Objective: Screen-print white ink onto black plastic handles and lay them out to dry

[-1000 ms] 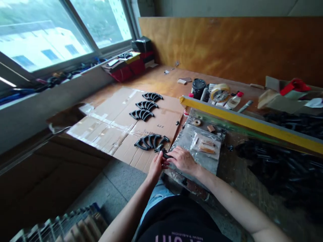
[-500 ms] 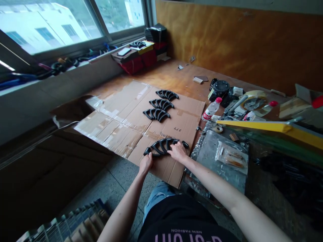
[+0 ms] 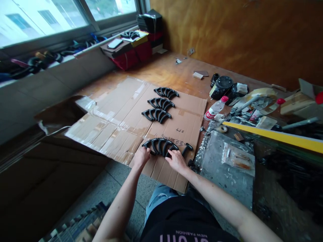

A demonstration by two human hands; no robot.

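Note:
A row of black curved plastic parts [image 3: 161,146] lies on the near end of a flattened cardboard sheet [image 3: 118,116]. My left hand [image 3: 141,157] grips the left end of this row, fingers curled on it. My right hand [image 3: 176,160] presses on the row's right end with bent fingers. One more black part [image 3: 187,148] lies loose just right of the row. Three other rows of the same parts [image 3: 159,103] lie farther up the cardboard.
To the right, a grey plate [image 3: 217,164] holds a small plastic bag [image 3: 237,158]. Behind it are a yellow bar [image 3: 277,136], a bottle [image 3: 215,108], tape rolls and black tins [image 3: 223,85]. Red boxes [image 3: 133,55] stand by the window. A dark heap lies far right.
My hands left the grey plate, carried a black part to the near row on the cardboard, and now squeeze the row together from both ends. The view has tilted down.

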